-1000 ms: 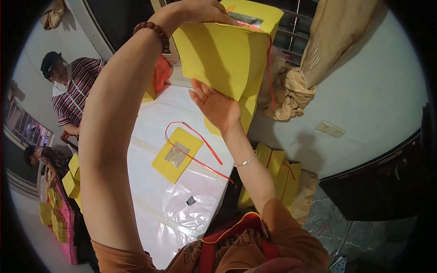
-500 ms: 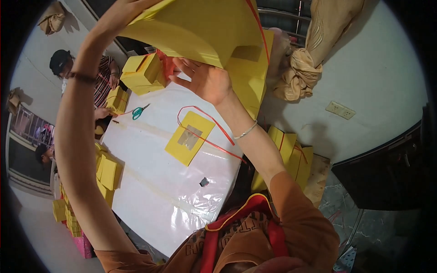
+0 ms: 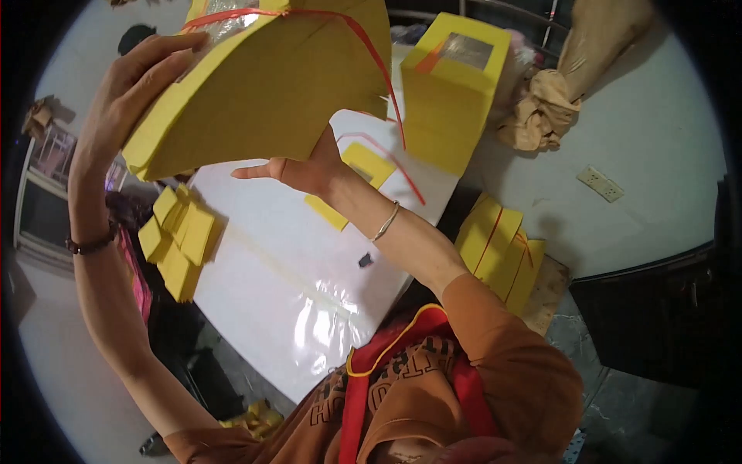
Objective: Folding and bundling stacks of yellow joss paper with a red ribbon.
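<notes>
A large bundle of yellow cardboard [image 3: 247,108], tied with a red strap [image 3: 352,27], is tilted up above the far part of the table. My left hand [image 3: 143,85] grips its left side, fingers over the edge. Beneath its lower edge, my right hand [image 3: 309,170] supports the bundle; one finger stretches out to the left, and the other fingers are partly hidden. Below, on the white table, a flat yellow card piece [image 3: 367,162] lies partly covered by my right forearm, with a loose red strap [image 3: 410,182] beside it.
Yellow bundles [image 3: 182,240] are piled at the table's left edge. More strapped yellow cardboard [image 3: 498,247] stands low at the right. A tall yellow piece [image 3: 448,100] is at the far right of the white plastic-covered table [image 3: 270,294]. A knotted brown curtain [image 3: 541,112] hangs beyond.
The yellow bundle has come down and left with both hands, tilting so its strapped upper side shows. It now hides the scissors and most of the co-worker.
</notes>
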The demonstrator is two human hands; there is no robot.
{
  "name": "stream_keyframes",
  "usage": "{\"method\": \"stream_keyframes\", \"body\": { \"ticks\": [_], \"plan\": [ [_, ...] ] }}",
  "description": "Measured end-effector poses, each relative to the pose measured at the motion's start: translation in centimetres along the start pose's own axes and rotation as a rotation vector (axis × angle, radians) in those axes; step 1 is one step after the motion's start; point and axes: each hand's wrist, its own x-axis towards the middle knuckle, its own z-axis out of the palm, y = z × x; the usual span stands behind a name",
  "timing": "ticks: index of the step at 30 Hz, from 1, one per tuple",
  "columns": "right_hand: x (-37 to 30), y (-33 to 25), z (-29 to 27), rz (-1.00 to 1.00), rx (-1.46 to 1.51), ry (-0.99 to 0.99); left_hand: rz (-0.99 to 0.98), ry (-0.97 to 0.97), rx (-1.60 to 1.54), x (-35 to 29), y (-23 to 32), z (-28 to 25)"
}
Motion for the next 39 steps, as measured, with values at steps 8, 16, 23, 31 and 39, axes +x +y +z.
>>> {"method": "stream_keyframes", "body": {
  "ticks": [8,16,23,31,39],
  "plan": [
    [-6.4,13.3,-9.3,0.123,0.537,0.079,-0.027,-0.031,0.092,-12.4,-2.3,6.9],
    [-20.1,26.3,-16.2,0.204,0.769,0.762,-0.167,-0.184,0.02,-27.9,-6.2,21.3],
    [-22.1,32.6,-15.9,0.163,0.61,0.787,-0.144,-0.183,-0.022,-33.2,-6.4,20.8],
    [-23.4,34.3,-13.3,0.244,0.504,0.7,-0.139,-0.078,-0.02,-37.0,-7.4,22.2],
    [-25.5,35.9,-14.2,0.367,0.448,0.697,-0.107,-0.029,-0.048,-36.7,-6.7,22.1]
  ]
}}
